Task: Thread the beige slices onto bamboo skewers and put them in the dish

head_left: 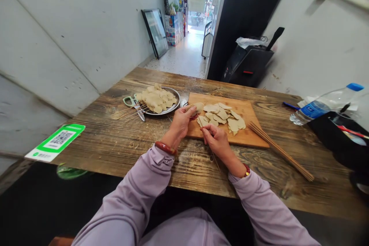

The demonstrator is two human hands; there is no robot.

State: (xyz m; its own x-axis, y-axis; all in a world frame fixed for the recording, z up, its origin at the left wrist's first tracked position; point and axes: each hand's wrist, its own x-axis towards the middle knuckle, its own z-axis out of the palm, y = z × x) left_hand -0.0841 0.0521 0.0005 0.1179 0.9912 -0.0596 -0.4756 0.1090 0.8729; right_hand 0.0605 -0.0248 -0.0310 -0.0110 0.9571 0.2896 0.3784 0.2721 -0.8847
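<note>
My L hand [181,122] pinches a pale slice [197,107] over the board [242,107], L edge; my R hand [216,138] grips a thin stick [216,161] nearby. Slice pile [220,113] on board, stick bundle [281,150] R, plate [175,95] far L.

Wooden table [144,142]; metal plate [177,98], cutting board [243,108], stick bundle [281,152], water bottle [317,107]

One head-worn view, forward and down over the nearby table [115,150], doorway [198,11] beyond.

forearms [145,178] angled inward from below, left grip [183,122] pinched near frame centre, right grip [216,140] pinched too, slightly lower right
</note>
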